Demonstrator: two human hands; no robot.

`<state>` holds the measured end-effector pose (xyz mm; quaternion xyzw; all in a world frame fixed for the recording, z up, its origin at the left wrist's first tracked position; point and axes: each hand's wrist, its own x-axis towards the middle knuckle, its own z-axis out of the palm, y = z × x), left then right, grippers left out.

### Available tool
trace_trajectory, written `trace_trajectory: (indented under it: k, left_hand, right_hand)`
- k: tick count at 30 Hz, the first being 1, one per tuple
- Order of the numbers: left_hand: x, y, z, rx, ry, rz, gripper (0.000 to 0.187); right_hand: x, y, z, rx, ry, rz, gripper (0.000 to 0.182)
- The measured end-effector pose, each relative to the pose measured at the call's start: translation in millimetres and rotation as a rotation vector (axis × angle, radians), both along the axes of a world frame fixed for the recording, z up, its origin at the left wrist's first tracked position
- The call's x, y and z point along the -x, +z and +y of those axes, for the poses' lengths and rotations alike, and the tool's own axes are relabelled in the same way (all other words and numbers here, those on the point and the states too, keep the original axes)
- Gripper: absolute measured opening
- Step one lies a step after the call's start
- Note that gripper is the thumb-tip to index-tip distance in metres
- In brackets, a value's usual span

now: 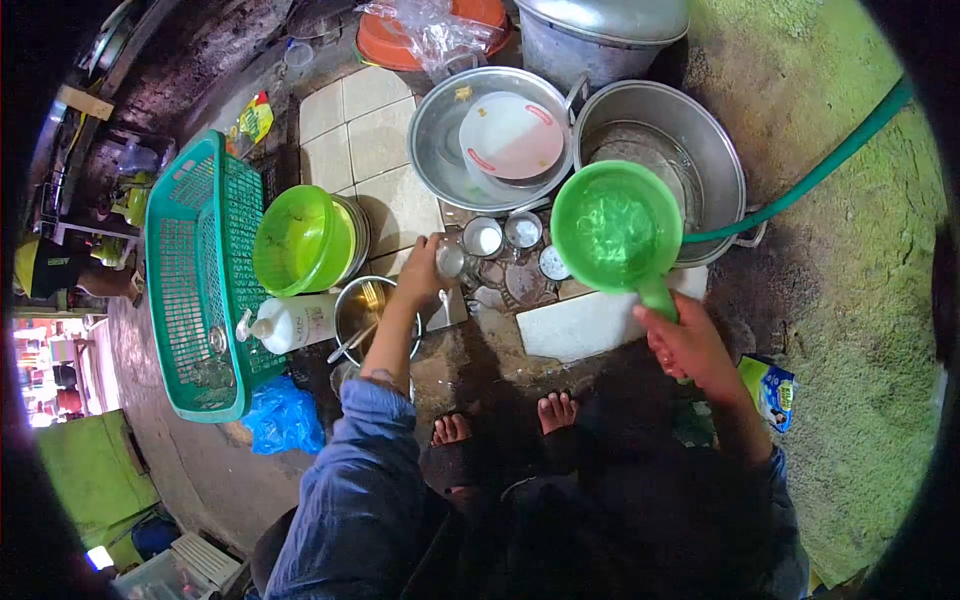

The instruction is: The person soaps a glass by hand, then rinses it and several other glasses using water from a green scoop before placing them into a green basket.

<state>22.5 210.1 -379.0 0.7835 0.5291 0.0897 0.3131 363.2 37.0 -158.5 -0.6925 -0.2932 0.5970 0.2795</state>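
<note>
My right hand (690, 345) grips the handle of a green water dipper (617, 225), which has water in its bowl. The dipper is over the near rim of a large metal pot (725, 150). My left hand (422, 268) has its fingers closed round a clear glass (450, 258). Beside that glass stand several more glasses, among them one glass (483, 237) with whitish contents and another glass (523, 229). A metal pot (345, 300) holding spoons and forks sits just under my left forearm.
A metal basin (425, 130) holds a pinkish plate (512, 135). To the left are a teal basket (185, 300), a lime-green bucket (295, 240), a white pump bottle (295, 325) and a blue plastic bag (283, 415). A green hose (830, 165) runs into the large pot.
</note>
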Motion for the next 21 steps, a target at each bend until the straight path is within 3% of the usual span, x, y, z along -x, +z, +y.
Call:
trace_trajectory:
  k: [2, 4, 5, 7, 13, 15, 19, 21]
  left_hand:
    - [-3, -4, -27, -0.067, 0.079, -0.061, 0.08]
    - [-10, -13, -49, -0.093, 0.167, -0.096, 0.075]
    - [-16, -19, -61, -0.138, 0.204, -0.108, 0.077]
    - [-31, -22, -81, -0.178, 0.271, -0.144, 0.077]
    - [-76, -10, -125, -0.061, 0.35, -0.379, 0.072]
    - [-85, -6, -135, 0.115, 0.426, -0.501, 0.075]
    - [-89, -36, -144, -0.142, 0.488, -0.62, 0.078]
    - [-88, -29, -146, -0.098, 0.502, -0.628, 0.078]
  right_hand:
    - [4, -6, -7, 0.018, 0.069, 0.027, 0.027]
    - [9, -23, -13, -0.12, 0.244, -0.205, 0.028]
    - [11, -35, -16, -0.123, 0.244, -0.202, 0.028]
    - [16, -54, -21, -0.702, 0.359, -0.602, 0.028]
    - [26, -61, -24, -0.616, 0.427, -0.681, 0.025]
    - [27, -64, -23, -0.627, 0.44, -0.71, 0.025]
    - [28, -69, -24, -0.61, 0.448, -0.712, 0.026]
    - [29, -67, -25, -0.607, 0.467, -0.743, 0.026]
